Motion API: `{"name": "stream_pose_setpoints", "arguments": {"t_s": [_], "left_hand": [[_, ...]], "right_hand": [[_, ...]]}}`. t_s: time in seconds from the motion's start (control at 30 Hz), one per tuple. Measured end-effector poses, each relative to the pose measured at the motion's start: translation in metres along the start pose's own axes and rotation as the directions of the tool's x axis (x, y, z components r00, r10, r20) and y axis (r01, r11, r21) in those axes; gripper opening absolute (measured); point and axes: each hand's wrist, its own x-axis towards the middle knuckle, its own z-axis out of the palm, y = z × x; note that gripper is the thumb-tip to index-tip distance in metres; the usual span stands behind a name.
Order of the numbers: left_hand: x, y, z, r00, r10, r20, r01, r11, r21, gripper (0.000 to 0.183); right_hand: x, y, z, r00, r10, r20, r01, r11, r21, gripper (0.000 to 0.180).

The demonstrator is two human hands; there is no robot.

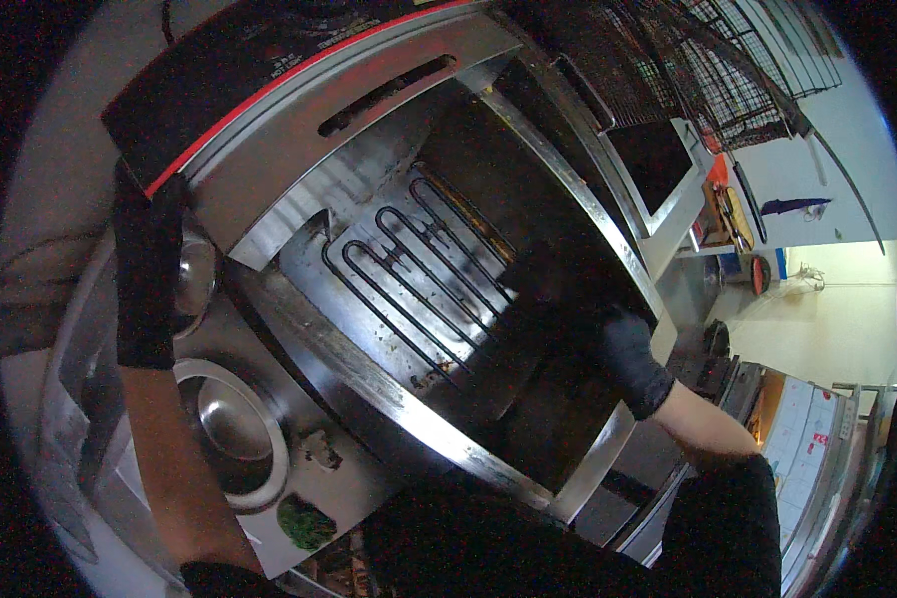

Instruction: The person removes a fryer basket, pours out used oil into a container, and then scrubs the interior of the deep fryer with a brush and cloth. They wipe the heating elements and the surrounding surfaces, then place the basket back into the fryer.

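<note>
A stainless steel fryer tank [418, 418] lies before me, with a coiled black heating element [418, 261] over its metal bottom. My right hand [632, 359], in a dark glove, reaches over the right part of the tank; its fingers blend into a dark area, so what it may hold cannot be made out. My left hand [149, 202], in a black glove, is raised at the lower left corner of the fryer's control head [269, 90], which has a red edge. Its fingers are hidden in shadow.
Left of the tank, round metal pots [235, 418] are set in a counter. A green scouring pad [306, 521] and a crumpled scrap [321, 451] lie near its edge. Wire baskets [717, 82] hang at upper right, above a counter with utensils [736, 217].
</note>
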Motion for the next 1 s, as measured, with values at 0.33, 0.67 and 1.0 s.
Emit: {"name": "stream_pose_setpoints", "arguments": {"t_s": [0.33,0.67,1.0], "left_hand": [[0.000,-0.002,0.000,1.000,0.015,-0.022,-0.015,1.000,0.004,0.045],[-0.003,-0.003,-0.001,0.999,0.022,-0.031,-0.022,1.000,0.013,0.045],[-0.005,0.000,0.002,0.997,0.048,-0.061,-0.048,0.999,-0.005,0.044]], "right_hand": [[0.024,-0.019,-0.005,0.984,-0.106,-0.141,0.099,0.993,-0.058,0.013],[0.036,-0.031,-0.020,0.996,-0.091,-0.017,0.091,0.996,-0.005,0.020],[0.049,-0.041,-0.025,0.997,-0.041,0.067,0.037,0.998,0.058,0.020]]}}
